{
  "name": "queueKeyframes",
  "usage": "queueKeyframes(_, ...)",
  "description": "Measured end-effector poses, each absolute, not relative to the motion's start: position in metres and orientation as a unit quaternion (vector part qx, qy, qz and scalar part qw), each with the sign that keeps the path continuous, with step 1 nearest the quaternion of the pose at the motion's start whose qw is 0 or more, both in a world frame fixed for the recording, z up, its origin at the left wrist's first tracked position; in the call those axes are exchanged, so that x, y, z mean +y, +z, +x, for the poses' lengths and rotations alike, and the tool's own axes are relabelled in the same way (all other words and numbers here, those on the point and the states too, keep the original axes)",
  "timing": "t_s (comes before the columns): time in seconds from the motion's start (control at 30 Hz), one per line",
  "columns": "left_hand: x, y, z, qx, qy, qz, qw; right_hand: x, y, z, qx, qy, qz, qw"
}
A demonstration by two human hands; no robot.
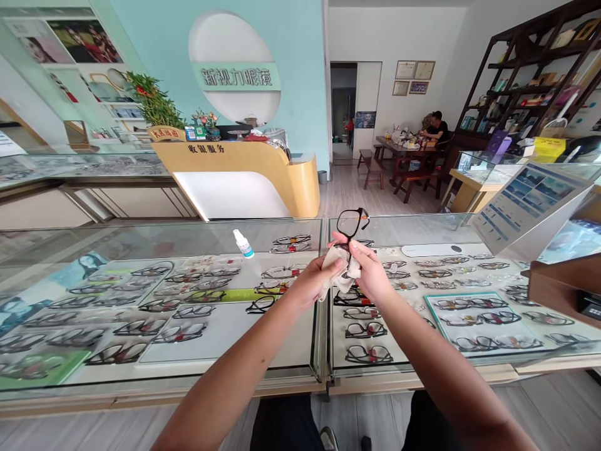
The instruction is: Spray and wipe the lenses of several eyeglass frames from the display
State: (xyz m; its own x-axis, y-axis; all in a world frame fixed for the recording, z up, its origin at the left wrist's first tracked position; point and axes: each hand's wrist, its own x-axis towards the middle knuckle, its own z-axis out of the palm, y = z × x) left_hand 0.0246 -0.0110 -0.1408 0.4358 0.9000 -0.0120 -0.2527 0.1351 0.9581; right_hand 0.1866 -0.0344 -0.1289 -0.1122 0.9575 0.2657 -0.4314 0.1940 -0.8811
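Observation:
A pair of dark-framed eyeglasses (350, 223) is held up over the glass counter, with one lens rim standing clear above my fingers. My left hand (315, 275) is closed on a pale cloth (334, 258), which wraps the lower part of the glasses and hangs below the fingers. On the other side, my right hand (370, 269) pinches the frame near its middle, thumb uppermost, also touching the cloth. The cloth and fingers hide the other lens. To the left, a small white spray bottle (243, 244) stands on the counter top.
Rows of eyeglasses lie inside the glass display counter (282, 326). A tilted information board (526, 203) and a brown box (563, 288) stand at right. Beyond are a cashier desk (235, 188) and a seated person (436, 130) at a wooden table.

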Motion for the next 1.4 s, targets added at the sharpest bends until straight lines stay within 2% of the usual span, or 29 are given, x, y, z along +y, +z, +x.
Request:
queueKeyframes(0.27, -0.010, -0.131, 0.015, 0.299, 0.405, 0.547, 0.669, -0.036, -0.126, 0.189, -0.467, 0.596, -0.251, 0.603)
queueKeyframes(0.57, -0.021, -0.132, 0.030, 0.297, 0.497, 0.516, 0.631, -0.037, -0.133, 0.179, -0.477, 0.597, -0.245, 0.596)
queueKeyframes(0.8, -0.020, -0.138, 0.033, 0.308, 0.538, 0.482, 0.619, -0.040, -0.136, 0.177, -0.586, 0.482, -0.307, 0.575)
queueKeyframes(1.07, -0.020, -0.142, 0.037, 0.311, 0.559, 0.509, 0.576, -0.042, -0.130, 0.180, -0.604, 0.464, -0.281, 0.584)
queueKeyframes(1.4, -0.013, -0.143, 0.025, 0.294, 0.457, 0.499, 0.675, -0.040, -0.127, 0.184, -0.514, 0.558, -0.258, 0.598)
